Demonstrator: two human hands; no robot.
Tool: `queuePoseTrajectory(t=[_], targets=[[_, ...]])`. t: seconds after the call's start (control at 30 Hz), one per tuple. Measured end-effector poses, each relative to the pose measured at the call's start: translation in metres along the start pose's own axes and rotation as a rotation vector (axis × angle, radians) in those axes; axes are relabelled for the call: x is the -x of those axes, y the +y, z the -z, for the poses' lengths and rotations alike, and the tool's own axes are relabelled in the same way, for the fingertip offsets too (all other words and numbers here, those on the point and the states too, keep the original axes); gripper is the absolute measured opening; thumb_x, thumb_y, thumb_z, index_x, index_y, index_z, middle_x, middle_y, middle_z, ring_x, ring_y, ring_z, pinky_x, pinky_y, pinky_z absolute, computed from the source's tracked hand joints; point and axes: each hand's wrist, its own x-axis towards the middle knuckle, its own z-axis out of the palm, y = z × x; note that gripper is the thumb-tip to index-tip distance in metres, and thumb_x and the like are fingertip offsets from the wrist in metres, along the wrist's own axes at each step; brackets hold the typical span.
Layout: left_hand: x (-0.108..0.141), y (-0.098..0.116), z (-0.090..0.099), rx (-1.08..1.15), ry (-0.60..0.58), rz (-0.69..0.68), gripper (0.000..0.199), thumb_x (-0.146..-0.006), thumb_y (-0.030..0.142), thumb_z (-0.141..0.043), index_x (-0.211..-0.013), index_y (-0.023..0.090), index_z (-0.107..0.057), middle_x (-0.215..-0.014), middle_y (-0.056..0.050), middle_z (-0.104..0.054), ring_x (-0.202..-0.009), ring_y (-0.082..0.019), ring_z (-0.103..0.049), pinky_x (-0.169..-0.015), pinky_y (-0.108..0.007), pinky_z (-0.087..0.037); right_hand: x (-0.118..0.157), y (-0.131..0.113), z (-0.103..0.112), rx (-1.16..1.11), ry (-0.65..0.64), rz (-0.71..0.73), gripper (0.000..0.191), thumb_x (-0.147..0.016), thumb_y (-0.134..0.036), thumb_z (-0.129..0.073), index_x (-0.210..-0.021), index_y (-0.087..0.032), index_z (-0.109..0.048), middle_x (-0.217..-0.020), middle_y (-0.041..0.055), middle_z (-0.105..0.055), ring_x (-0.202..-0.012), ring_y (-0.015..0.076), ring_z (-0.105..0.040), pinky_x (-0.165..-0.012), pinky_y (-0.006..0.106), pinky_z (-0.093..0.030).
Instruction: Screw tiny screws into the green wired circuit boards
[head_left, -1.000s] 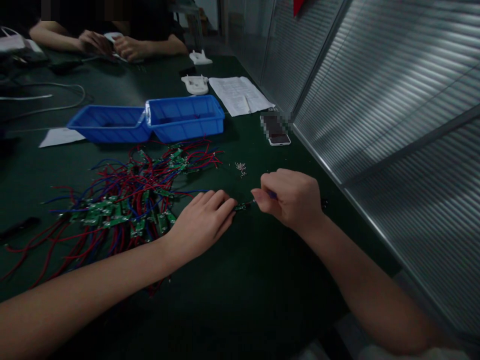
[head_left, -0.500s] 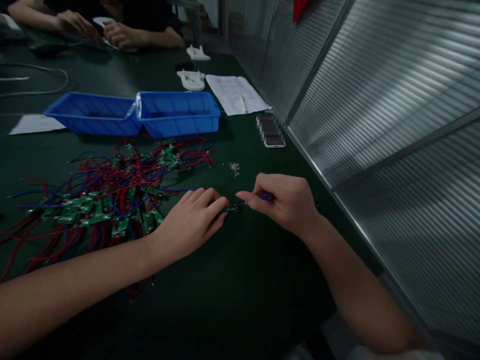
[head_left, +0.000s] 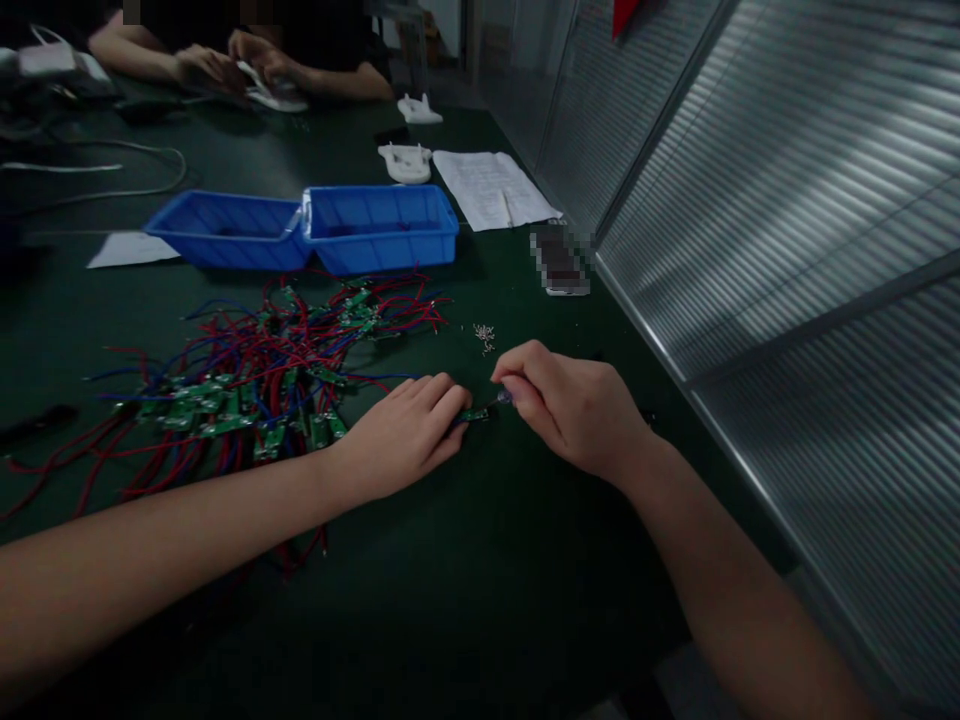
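Note:
My left hand (head_left: 416,430) presses a small green circuit board (head_left: 475,414) to the dark green table (head_left: 465,580); the board's end shows past the fingertips. Just right of it, my right hand (head_left: 566,405) is closed round a tool with a purple-blue handle (head_left: 505,397), whose thin metal tip points at the board. Most of the handle is hidden in the fingers. Left of my left hand lies a tangled heap of green boards (head_left: 217,400) with red and blue wires. Behind my hands is a small scatter of tiny metal pieces (head_left: 485,336), too small to tell exactly.
Two blue bins (head_left: 382,250) stand behind the heap. Beyond are papers (head_left: 491,190) with a pen, a phone (head_left: 561,262) and white plastic parts (head_left: 406,163). Across the table a person's hands (head_left: 262,60) hold a white part. A blinded glass partition (head_left: 750,200) borders the right side.
The view has shifted, so the table things appear further right. My right hand has turned, its fingers curled differently round the tool. The other person's hands have moved on the white part.

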Motion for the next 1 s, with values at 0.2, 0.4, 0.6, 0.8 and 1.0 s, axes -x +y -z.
queuePoseTrajectory(t=[0.2, 0.4, 0.6, 0.8, 1.0], targets=[[-0.001, -0.002, -0.002, 0.031, -0.004, 0.003, 0.020, -0.091, 0.032, -0.036, -0.096, 0.015, -0.045, -0.093, -0.008, -0.049, -0.084, -0.020, -0.049, -0.074, -0.035, -0.043, 0.002, -0.005, -0.005, 0.231, 0.178, -0.093, 0.030, -0.088, -0.042, -0.047, -0.068, -0.019, -0.051, -0.053, -0.0037, -0.049, -0.051, 0.0082, -0.046, -0.051, 0.025, -0.026], [-0.001, 0.002, 0.002, -0.024, 0.004, 0.033, 0.020, -0.092, 0.033, -0.035, -0.092, 0.016, -0.046, -0.091, -0.007, -0.049, -0.080, -0.019, -0.049, -0.073, -0.034, -0.043, -0.001, -0.012, -0.005, 0.231, 0.129, -0.252, 0.021, -0.087, -0.026, -0.036, -0.099, -0.016, -0.049, -0.082, 0.0043, -0.059, -0.067, 0.0132, -0.053, -0.052, 0.025, -0.028], [0.000, 0.002, 0.001, -0.035, 0.016, 0.027, 0.019, -0.091, 0.032, -0.037, -0.094, 0.016, -0.046, -0.090, -0.007, -0.049, -0.080, -0.019, -0.049, -0.073, -0.034, -0.044, 0.002, -0.024, -0.003, 0.248, 0.058, -0.128, 0.021, -0.093, -0.034, -0.037, -0.090, -0.019, -0.052, -0.067, -0.0002, -0.059, -0.058, 0.0100, -0.053, -0.050, 0.025, -0.025], [0.003, 0.002, 0.003, -0.008, 0.060, -0.008, 0.015, -0.090, 0.029, -0.039, -0.089, 0.017, -0.047, -0.088, -0.005, -0.050, -0.072, -0.015, -0.048, -0.064, -0.029, -0.043, 0.007, -0.034, 0.002, 0.367, 0.170, -0.061, 0.029, -0.084, -0.043, -0.049, -0.066, -0.020, -0.047, -0.051, -0.0016, -0.049, -0.051, 0.0115, -0.046, -0.051, 0.028, -0.023], [0.002, 0.002, 0.003, -0.037, 0.053, 0.005, 0.018, -0.091, 0.030, -0.037, -0.091, 0.016, -0.048, -0.088, -0.005, -0.049, -0.075, -0.016, -0.048, -0.065, -0.028, -0.044, 0.004, -0.026, -0.006, 0.048, 0.100, -0.107, 0.019, -0.084, -0.025, -0.035, -0.098, -0.016, -0.044, -0.083, 0.0035, -0.056, -0.068, 0.0134, -0.052, -0.054, 0.024, -0.035]])
